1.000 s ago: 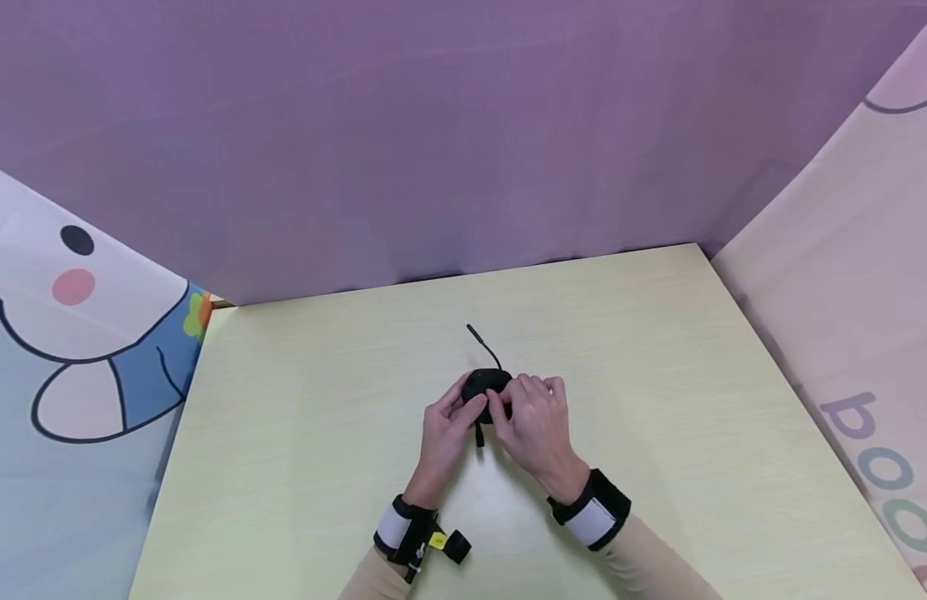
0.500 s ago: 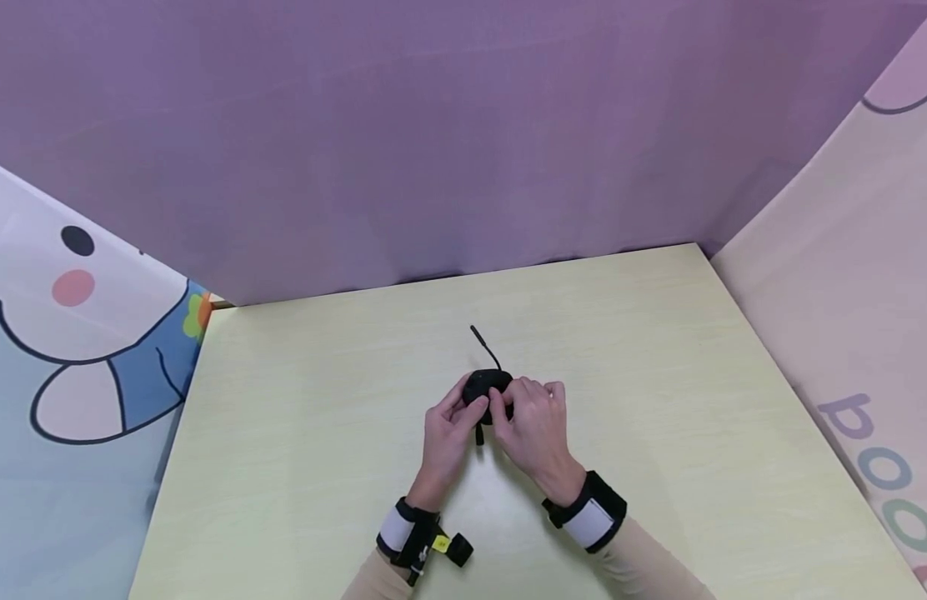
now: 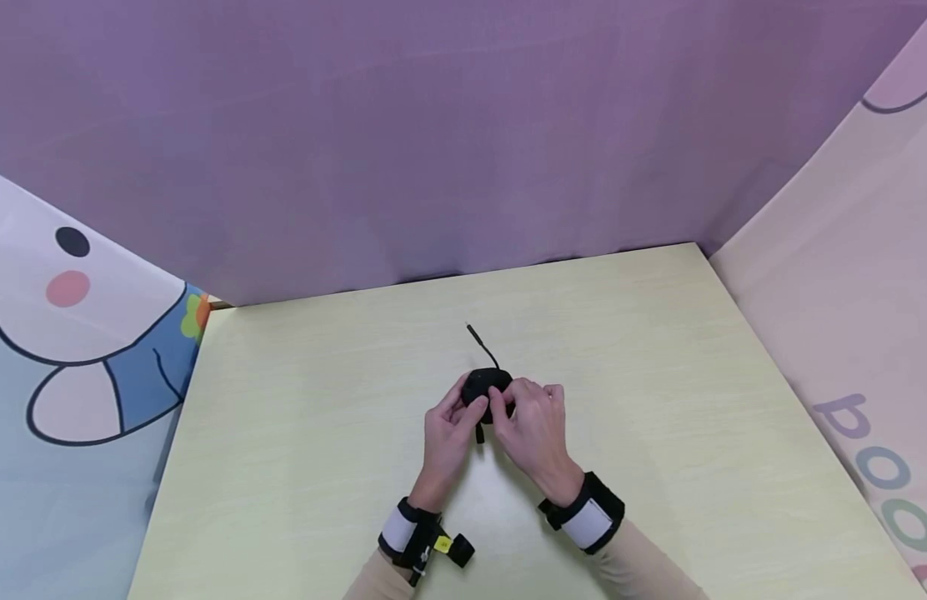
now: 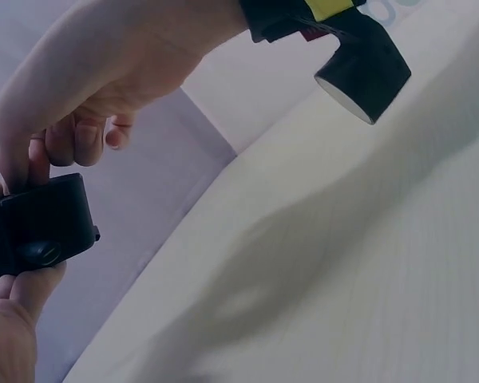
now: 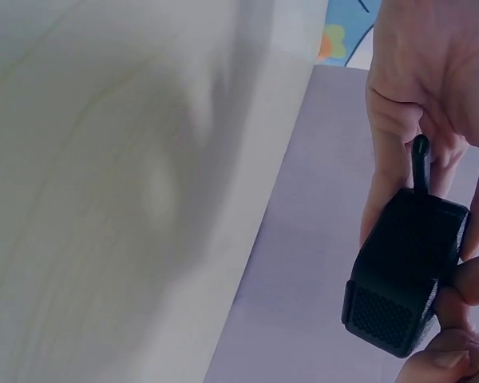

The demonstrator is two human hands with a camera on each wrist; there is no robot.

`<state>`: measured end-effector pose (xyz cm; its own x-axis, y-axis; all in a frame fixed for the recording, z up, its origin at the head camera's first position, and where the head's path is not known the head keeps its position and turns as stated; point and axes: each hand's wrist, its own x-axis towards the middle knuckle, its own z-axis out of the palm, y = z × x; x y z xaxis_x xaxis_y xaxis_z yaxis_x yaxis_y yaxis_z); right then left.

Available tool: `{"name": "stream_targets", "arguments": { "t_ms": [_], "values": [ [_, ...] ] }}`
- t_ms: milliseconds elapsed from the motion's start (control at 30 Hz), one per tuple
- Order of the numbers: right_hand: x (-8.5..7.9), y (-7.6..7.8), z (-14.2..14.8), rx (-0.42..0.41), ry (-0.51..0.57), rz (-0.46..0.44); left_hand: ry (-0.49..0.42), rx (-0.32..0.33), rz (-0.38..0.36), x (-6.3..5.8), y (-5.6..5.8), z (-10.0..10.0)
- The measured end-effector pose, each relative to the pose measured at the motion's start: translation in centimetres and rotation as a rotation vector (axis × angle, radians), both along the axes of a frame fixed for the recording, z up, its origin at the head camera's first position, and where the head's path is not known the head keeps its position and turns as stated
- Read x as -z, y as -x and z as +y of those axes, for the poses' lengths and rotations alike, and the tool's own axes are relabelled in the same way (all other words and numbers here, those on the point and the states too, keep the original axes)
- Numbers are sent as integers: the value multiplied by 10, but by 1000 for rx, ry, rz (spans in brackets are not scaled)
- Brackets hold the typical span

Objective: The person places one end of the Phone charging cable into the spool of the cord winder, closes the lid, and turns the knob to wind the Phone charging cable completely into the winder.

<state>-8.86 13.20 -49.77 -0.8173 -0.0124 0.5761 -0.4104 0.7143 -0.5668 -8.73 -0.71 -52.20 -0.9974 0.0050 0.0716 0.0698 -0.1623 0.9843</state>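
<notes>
A rounded black case is held between both hands above the table; its exact kind is unclear. My left hand grips its left side, thumb on the near face. The right hand pinches the right edge between thumb and curled fingers, which hide part of it. From the far side sticks out a thin black cord with a thicker tip, and a short black end hangs at the near side. In the right wrist view, the case shows a patterned panel and a protruding stub.
The pale wooden table lies beneath the hands. A purple cloth wall rises along its far edge. Printed panels stand at the left and the right. A small black camera juts from the left wrist strap.
Both hands keep their hold on the case in nearly the same place. The cord's tip sways slightly right and then back left. The right wrist shifts a little left.
</notes>
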Motion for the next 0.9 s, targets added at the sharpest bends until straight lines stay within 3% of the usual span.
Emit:
{"name": "stream_targets", "arguments": {
  "t_ms": [267, 500, 733, 900],
  "values": [
    [4, 4, 4, -53, -20, 18, 4, 2, -36, 0, 1, -3],
    [6, 10, 15, -184, -96, 114, 0, 3, -83, -3, 4, -9],
    [2, 20, 38, -409, -245, 158, 28, 126, -102, -3, 8, -20],
    [-3, 26, 54, -506, -380, 175, 75, 227, -127, -2, 9, -28]
  ]
}}
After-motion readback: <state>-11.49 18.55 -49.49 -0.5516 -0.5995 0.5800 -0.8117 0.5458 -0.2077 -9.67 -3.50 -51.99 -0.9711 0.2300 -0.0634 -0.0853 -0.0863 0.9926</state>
